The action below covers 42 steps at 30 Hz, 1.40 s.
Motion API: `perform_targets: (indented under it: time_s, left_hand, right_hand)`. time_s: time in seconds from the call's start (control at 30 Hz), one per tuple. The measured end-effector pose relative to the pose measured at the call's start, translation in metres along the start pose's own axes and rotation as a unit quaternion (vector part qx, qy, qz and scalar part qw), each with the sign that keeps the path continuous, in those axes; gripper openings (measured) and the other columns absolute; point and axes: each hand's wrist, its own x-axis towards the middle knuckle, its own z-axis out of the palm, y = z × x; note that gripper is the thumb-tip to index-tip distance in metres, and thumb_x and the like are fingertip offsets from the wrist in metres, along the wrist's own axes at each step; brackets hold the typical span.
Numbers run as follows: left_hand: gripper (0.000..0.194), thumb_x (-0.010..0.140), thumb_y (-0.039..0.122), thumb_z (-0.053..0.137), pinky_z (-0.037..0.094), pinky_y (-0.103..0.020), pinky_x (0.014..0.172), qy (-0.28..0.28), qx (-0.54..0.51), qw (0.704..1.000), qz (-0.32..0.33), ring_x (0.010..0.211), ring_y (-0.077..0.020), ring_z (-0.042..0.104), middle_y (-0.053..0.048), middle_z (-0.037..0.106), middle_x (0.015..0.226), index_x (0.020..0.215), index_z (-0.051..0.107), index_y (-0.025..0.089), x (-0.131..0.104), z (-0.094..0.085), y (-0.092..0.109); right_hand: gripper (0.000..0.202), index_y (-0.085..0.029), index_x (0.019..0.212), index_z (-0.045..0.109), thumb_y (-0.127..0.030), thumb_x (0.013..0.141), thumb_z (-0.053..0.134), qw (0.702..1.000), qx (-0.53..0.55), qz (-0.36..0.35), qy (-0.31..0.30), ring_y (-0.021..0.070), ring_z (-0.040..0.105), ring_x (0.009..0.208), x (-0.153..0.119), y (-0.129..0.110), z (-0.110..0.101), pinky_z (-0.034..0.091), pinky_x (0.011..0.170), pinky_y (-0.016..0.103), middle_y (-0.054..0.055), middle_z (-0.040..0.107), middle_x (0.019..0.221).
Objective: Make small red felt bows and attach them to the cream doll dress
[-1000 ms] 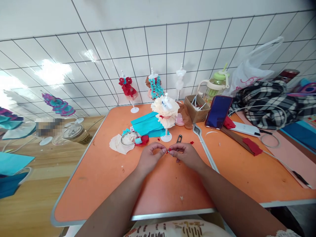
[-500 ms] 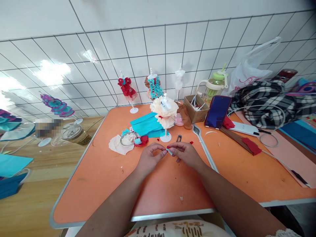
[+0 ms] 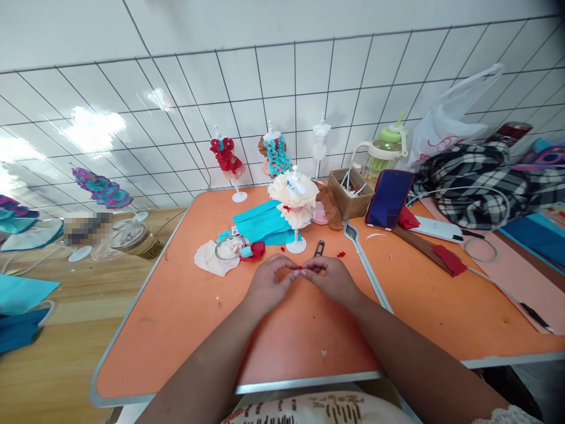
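Over the middle of the table, my left hand (image 3: 270, 284) and my right hand (image 3: 334, 281) meet fingertip to fingertip. Both are closed in a pinch around a small red piece (image 3: 300, 268), which looks like crepe paper and is mostly covered by the fingers. Just beyond my right hand lies a small pair of snips (image 3: 319, 247), partly hidden by the fingers. A miniature dress form in a cream ruffled dress (image 3: 295, 191) stands behind the hands. Tiny red scraps (image 3: 341, 254) are scattered nearby.
Turquoise paper (image 3: 260, 222), a roll of tape (image 3: 229, 247) and cream paper (image 3: 212, 259) lie left of centre. Other dress forms stand by the tiled wall. To the right are a cardboard box (image 3: 351, 203), a phone (image 3: 389, 200), a grey strap (image 3: 371, 271) and a bottle (image 3: 386, 150).
The light blue bit between my fingertips no longer shows; only red is visible there. My hands have drawn slightly closer together, and my right fingers are curled in more.
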Motion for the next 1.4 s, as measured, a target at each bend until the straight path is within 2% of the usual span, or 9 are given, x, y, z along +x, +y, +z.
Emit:
perform_targets:
  time_s: [0.33,0.5,0.67,0.8,0.87,0.93,1.13,1.23,1.4]
  left_hand:
    - [0.014,0.082,0.021,0.055,0.044,-0.031,0.072,0.015,0.147,0.986,0.082,0.079,-0.0174,0.058,-0.004,0.066,0.083,0.08,0.068,0.02,-0.002,0.001,-0.002]
    - [0.011,0.08,0.022,0.058,0.047,-0.03,0.073,0.057,-0.027,0.997,0.035,0.079,-0.0173,0.059,-0.005,0.065,0.082,0.076,0.067,0.018,-0.001,0.003,0.0]
    - [0.017,0.076,0.033,0.064,0.049,-0.03,0.075,0.073,-0.25,0.961,-0.092,0.08,-0.0185,0.062,-0.005,0.068,0.082,0.077,0.069,0.017,0.003,0.002,0.0]
    - [0.023,0.076,0.038,0.064,0.048,-0.032,0.081,0.054,-0.249,0.956,-0.146,0.086,-0.0206,0.063,-0.006,0.071,0.087,0.081,0.072,0.017,0.003,0.001,0.0]
    - [0.023,0.077,0.038,0.062,0.048,-0.032,0.082,0.034,-0.23,0.963,-0.14,0.088,-0.0212,0.063,-0.006,0.071,0.088,0.08,0.072,0.018,0.002,0.002,0.0]
    - [0.023,0.079,0.037,0.061,0.048,-0.031,0.082,0.019,-0.213,0.969,-0.126,0.087,-0.0207,0.063,-0.007,0.071,0.088,0.079,0.072,0.018,0.002,0.004,0.0]
    - [0.019,0.081,0.032,0.059,0.048,-0.028,0.078,0.011,-0.195,0.976,-0.096,0.083,-0.0178,0.063,-0.006,0.07,0.084,0.077,0.071,0.017,0.001,0.006,0.0]
    - [0.019,0.082,0.031,0.058,0.047,-0.028,0.079,0.005,-0.163,0.984,-0.073,0.082,-0.0172,0.063,-0.005,0.069,0.084,0.076,0.07,0.018,0.001,0.006,0.0]
    - [0.019,0.081,0.032,0.059,0.048,-0.028,0.078,0.014,-0.121,0.991,-0.06,0.08,-0.0172,0.062,-0.005,0.069,0.082,0.074,0.07,0.018,0.001,0.007,0.001]
  right_hand:
    - [0.013,-0.02,0.077,0.069,-0.03,0.078,0.061,0.993,-0.108,-0.053,0.01,0.0152,0.06,0.067,0.0,0.005,0.004,0.045,0.063,0.027,0.002,0.069,0.075]
    - [0.013,-0.02,0.078,0.064,-0.027,0.083,0.055,0.984,-0.127,-0.119,0.037,0.0155,0.057,0.071,-0.006,-0.004,0.009,0.042,0.062,0.025,0.003,0.065,0.076]
    - [0.018,-0.021,0.087,0.064,-0.028,0.088,0.047,0.984,-0.089,-0.143,0.047,0.0151,0.059,0.073,-0.007,-0.002,0.006,0.044,0.062,0.024,0.003,0.064,0.08]
    - [0.032,-0.025,0.106,0.066,-0.017,0.087,0.042,0.978,-0.162,-0.13,0.033,0.0175,0.061,0.087,0.004,0.013,-0.008,0.046,0.076,0.03,0.004,0.067,0.097]
    - [0.031,-0.026,0.105,0.068,-0.019,0.085,0.046,0.968,-0.213,-0.124,0.044,0.0214,0.058,0.098,0.008,0.018,-0.013,0.045,0.082,0.034,0.005,0.066,0.104]
    - [0.025,-0.025,0.098,0.07,-0.024,0.084,0.05,0.968,-0.222,-0.102,0.052,0.0216,0.059,0.091,0.009,0.018,-0.015,0.045,0.078,0.034,0.005,0.067,0.096]
    - [0.034,-0.022,0.113,0.064,-0.02,0.085,0.045,0.989,-0.085,-0.106,0.054,0.0146,0.059,0.078,0.005,0.006,-0.01,0.046,0.071,0.029,0.007,0.064,0.102]
    - [0.025,-0.021,0.097,0.07,-0.032,0.083,0.053,0.997,-0.021,-0.071,0.036,0.0144,0.057,0.069,0.003,0.0,-0.007,0.044,0.063,0.027,0.004,0.067,0.084]
    - [0.019,-0.016,0.08,0.066,-0.034,0.075,0.063,0.994,0.108,-0.025,0.001,0.0145,0.059,0.067,0.003,-0.001,-0.004,0.046,0.063,0.027,0.004,0.067,0.075]
